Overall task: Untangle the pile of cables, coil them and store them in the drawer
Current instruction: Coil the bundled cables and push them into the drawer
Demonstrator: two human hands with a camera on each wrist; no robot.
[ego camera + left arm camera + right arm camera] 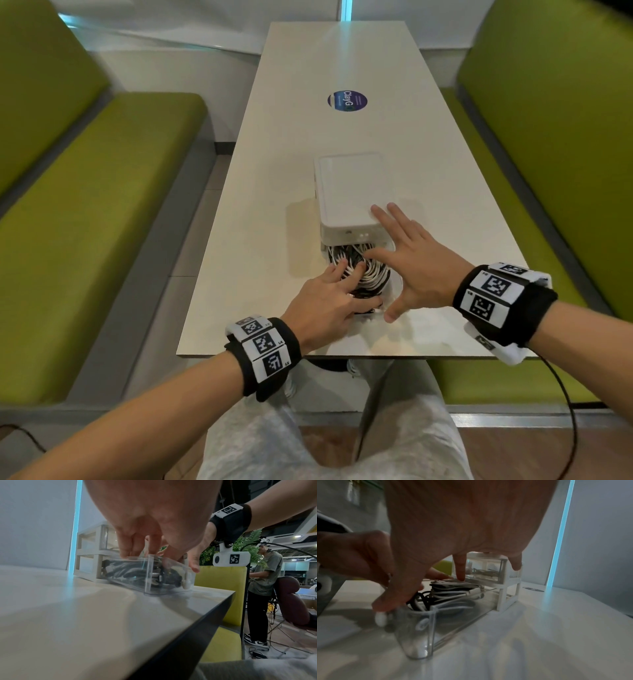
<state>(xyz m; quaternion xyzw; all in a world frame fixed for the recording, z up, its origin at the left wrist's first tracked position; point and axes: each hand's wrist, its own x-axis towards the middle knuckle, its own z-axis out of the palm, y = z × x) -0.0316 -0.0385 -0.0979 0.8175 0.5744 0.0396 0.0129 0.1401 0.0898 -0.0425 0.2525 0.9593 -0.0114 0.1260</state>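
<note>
Left hand [325,301]: fingers straight, pressing the cables [359,274] down into the pulled-out drawer [426,632].
Right hand [416,263]: spread flat, fingertips on the coil and the cabinet [349,192] top.
Doing it well: tuck every loop below the rim before sliding shut.
In the way: the coil stands above the rim.
Desk [445,171]: round sticker [347,101] far beyond.

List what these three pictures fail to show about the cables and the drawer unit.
- Cable count: the cables overlap, partly under the left hand and right hand, head view.
- Upper drawer contents: blurred, too small, right wrist view.
- Open drawer back end: hidden inside the drawer unit, head view.
- Connector types: motion blur, wrist views.
</note>
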